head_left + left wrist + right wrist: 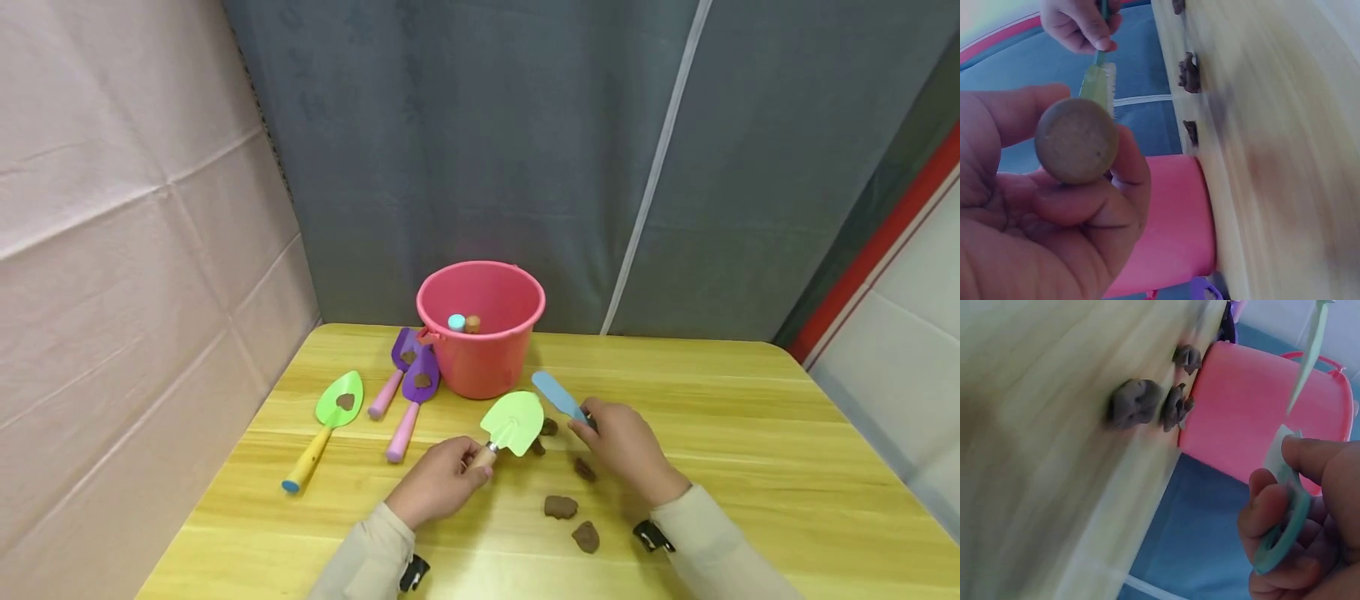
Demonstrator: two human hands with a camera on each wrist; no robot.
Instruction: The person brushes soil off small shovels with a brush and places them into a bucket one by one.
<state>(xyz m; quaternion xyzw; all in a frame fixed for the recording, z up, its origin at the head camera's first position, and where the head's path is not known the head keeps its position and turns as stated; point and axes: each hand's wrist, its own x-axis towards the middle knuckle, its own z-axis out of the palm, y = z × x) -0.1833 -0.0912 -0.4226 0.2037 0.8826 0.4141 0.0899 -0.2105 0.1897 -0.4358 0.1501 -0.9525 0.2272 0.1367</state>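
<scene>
In the head view my left hand grips the wooden handle of a light green hand trowel, its blade held above the table. The round handle end faces the left wrist camera. My right hand pinches a blue spatula-like tool with a flat blade; its teal handle shows in the right wrist view. The two blades are near each other, and the head view shows no contact. Beneath and between the hands, several brown lumps lie on the wooden table.
A pink bucket stands at the back, with a light blue handle end and a brown one inside. To its left lie two purple trowels and a green trowel with a yellow handle, each bearing a brown lump.
</scene>
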